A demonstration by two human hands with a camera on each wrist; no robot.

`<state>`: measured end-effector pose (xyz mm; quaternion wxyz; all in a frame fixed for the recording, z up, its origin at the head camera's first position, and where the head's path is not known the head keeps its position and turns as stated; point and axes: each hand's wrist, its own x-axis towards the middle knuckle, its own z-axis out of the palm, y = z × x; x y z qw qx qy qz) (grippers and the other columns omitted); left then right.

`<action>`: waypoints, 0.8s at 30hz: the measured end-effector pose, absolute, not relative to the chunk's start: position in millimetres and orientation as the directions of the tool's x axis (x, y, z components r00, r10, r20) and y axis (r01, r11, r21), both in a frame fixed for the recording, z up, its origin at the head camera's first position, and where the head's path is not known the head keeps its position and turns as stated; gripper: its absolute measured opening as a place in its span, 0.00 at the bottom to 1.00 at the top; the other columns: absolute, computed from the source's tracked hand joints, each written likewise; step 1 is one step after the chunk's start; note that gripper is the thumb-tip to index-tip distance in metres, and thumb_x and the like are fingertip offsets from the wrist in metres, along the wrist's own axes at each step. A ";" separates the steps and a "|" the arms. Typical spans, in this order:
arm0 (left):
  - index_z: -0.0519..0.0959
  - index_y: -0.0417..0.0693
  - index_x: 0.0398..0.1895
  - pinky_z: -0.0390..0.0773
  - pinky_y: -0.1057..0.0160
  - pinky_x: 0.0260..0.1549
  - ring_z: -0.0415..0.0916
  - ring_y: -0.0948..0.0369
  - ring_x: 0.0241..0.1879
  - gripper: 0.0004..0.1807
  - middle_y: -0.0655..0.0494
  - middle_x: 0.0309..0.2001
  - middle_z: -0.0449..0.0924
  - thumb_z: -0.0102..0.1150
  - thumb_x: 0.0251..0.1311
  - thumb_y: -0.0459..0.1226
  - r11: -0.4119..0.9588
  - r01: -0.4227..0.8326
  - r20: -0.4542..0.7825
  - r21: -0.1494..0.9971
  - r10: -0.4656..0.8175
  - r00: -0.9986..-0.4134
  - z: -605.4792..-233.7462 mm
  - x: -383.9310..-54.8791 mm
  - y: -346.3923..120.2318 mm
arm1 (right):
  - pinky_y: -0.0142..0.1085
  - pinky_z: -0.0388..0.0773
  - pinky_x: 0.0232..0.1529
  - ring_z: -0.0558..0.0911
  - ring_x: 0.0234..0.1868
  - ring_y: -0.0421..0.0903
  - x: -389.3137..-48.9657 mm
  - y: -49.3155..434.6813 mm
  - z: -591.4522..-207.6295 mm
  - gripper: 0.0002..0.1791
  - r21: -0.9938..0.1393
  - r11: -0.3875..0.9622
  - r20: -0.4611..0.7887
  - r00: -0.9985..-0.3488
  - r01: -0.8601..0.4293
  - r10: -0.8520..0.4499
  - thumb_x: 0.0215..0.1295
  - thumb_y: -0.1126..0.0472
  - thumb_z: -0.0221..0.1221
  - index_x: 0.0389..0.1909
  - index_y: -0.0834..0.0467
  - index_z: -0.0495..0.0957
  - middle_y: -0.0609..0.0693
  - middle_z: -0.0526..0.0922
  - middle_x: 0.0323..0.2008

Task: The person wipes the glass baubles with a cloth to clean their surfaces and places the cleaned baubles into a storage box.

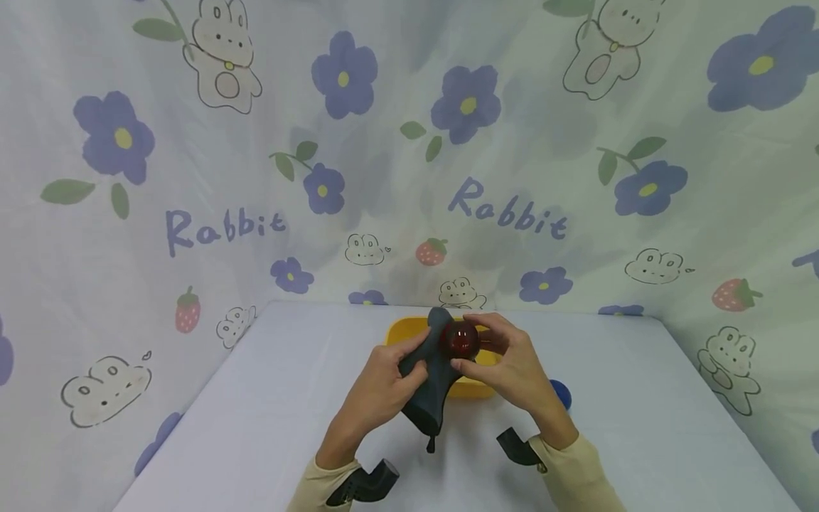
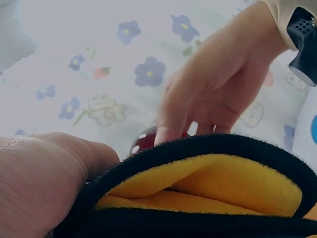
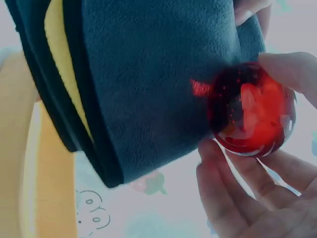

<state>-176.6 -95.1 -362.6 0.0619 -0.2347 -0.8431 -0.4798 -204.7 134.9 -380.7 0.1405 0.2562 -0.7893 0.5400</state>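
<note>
My left hand (image 1: 384, 380) grips a folded grey-blue cloth (image 1: 430, 400), which hangs with a dark loop at its lower tip. Its lining (image 2: 233, 181) shows yellow inside the fold in the left wrist view. A see-through red ball (image 1: 461, 340) is held between the thumb and fingers of my right hand (image 1: 520, 366). In the right wrist view the red ball (image 3: 251, 110) is against the outer face of the cloth (image 3: 153, 84) or very near it. Both are above a yellow container (image 1: 398, 332), partly hidden behind the hands and cloth.
A blue ball (image 1: 562, 392) lies on the white table (image 1: 640, 398), partly covered by the right wrist. Black wrist mounts (image 1: 367, 483) stick out from both sleeves. A curtain (image 1: 397, 156) printed with rabbits and flowers surrounds the table at the back and sides.
</note>
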 end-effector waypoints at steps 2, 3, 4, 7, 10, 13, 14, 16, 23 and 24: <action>0.72 0.42 0.73 0.73 0.72 0.18 0.72 0.69 0.17 0.29 0.46 0.43 0.86 0.54 0.67 0.29 0.430 0.455 0.336 0.780 0.325 -0.884 -361.5 -175.9 -94.9 | 0.35 0.83 0.54 0.85 0.50 0.49 -204.1 135.8 -380.0 0.36 -0.770 0.321 0.491 -0.834 -0.551 -0.253 0.52 0.61 0.77 0.65 0.57 0.78 0.53 0.84 0.56; 0.73 0.43 0.72 0.74 0.72 0.19 0.73 0.69 0.19 0.29 0.45 0.44 0.86 0.54 0.67 0.29 0.428 0.455 0.342 0.781 0.318 -0.884 -361.0 -175.5 -94.8 | 0.37 0.83 0.53 0.84 0.50 0.48 -204.1 136.2 -380.2 0.36 -0.764 0.340 0.487 -0.836 -0.548 -0.253 0.52 0.60 0.77 0.65 0.56 0.79 0.52 0.84 0.55; 0.74 0.43 0.72 0.76 0.72 0.21 0.76 0.68 0.21 0.28 0.45 0.46 0.87 0.54 0.67 0.29 0.425 0.456 0.348 0.782 0.310 -0.885 -360.7 -175.1 -94.7 | 0.39 0.83 0.52 0.83 0.50 0.48 -204.1 136.7 -380.5 0.36 -0.759 0.357 0.482 -0.838 -0.545 -0.255 0.51 0.59 0.78 0.64 0.55 0.79 0.52 0.85 0.55; 0.75 0.45 0.71 0.82 0.70 0.25 0.82 0.65 0.28 0.28 0.42 0.54 0.86 0.54 0.66 0.28 0.410 0.468 0.374 0.783 0.292 -0.880 -360.7 -174.1 -94.1 | 0.42 0.82 0.51 0.82 0.48 0.46 -205.4 137.3 -382.7 0.36 -0.750 0.391 0.464 -0.846 -0.533 -0.263 0.50 0.57 0.79 0.63 0.52 0.80 0.49 0.86 0.54; 0.76 0.47 0.71 0.84 0.69 0.29 0.83 0.62 0.31 0.29 0.41 0.56 0.86 0.54 0.66 0.27 0.393 0.487 0.401 0.780 0.284 -0.871 -361.3 -173.4 -93.5 | 0.43 0.81 0.51 0.81 0.46 0.44 -206.8 136.0 -385.4 0.36 -0.745 0.414 0.445 -0.852 -0.523 -0.274 0.48 0.55 0.80 0.61 0.49 0.81 0.47 0.86 0.54; 0.76 0.49 0.71 0.83 0.70 0.30 0.84 0.61 0.32 0.29 0.40 0.57 0.85 0.54 0.66 0.26 0.377 0.505 0.423 0.776 0.284 -0.861 -362.0 -173.1 -93.6 | 0.44 0.81 0.51 0.82 0.44 0.43 -207.2 133.9 -388.0 0.35 -0.739 0.430 0.437 -0.855 -0.518 -0.280 0.48 0.53 0.80 0.60 0.50 0.82 0.46 0.87 0.52; 0.76 0.49 0.71 0.84 0.70 0.31 0.84 0.61 0.33 0.29 0.40 0.57 0.85 0.54 0.66 0.26 0.372 0.511 0.428 0.775 0.287 -0.857 -362.4 -173.1 -93.7 | 0.44 0.82 0.50 0.83 0.44 0.42 -206.9 133.2 -388.5 0.34 -0.741 0.427 0.434 -0.855 -0.518 -0.284 0.47 0.53 0.80 0.59 0.51 0.82 0.46 0.87 0.51; 0.76 0.48 0.71 0.83 0.70 0.31 0.82 0.61 0.32 0.29 0.40 0.58 0.85 0.54 0.66 0.25 0.368 0.525 0.440 0.767 0.293 -0.849 -363.1 -173.5 -93.9 | 0.45 0.84 0.51 0.84 0.42 0.41 -205.5 131.9 -388.8 0.33 -0.746 0.418 0.427 -0.854 -0.518 -0.297 0.47 0.53 0.80 0.58 0.52 0.83 0.45 0.88 0.48; 0.76 0.48 0.70 0.75 0.69 0.23 0.71 0.68 0.21 0.29 0.44 0.50 0.87 0.54 0.65 0.25 0.418 0.569 0.480 0.708 0.306 -0.822 -363.6 -176.0 -94.8 | 0.38 0.84 0.53 0.86 0.43 0.39 -200.8 126.0 -385.6 0.30 -0.757 0.352 0.422 -0.823 -0.550 -0.379 0.49 0.57 0.78 0.57 0.51 0.83 0.43 0.88 0.49; 0.77 0.48 0.70 0.74 0.70 0.22 0.69 0.69 0.20 0.29 0.45 0.48 0.87 0.54 0.65 0.26 0.424 0.573 0.482 0.701 0.310 -0.819 -363.5 -176.5 -95.0 | 0.38 0.84 0.53 0.86 0.44 0.39 -200.4 125.3 -385.3 0.30 -0.758 0.342 0.425 -0.819 -0.555 -0.386 0.49 0.57 0.78 0.57 0.51 0.83 0.43 0.88 0.50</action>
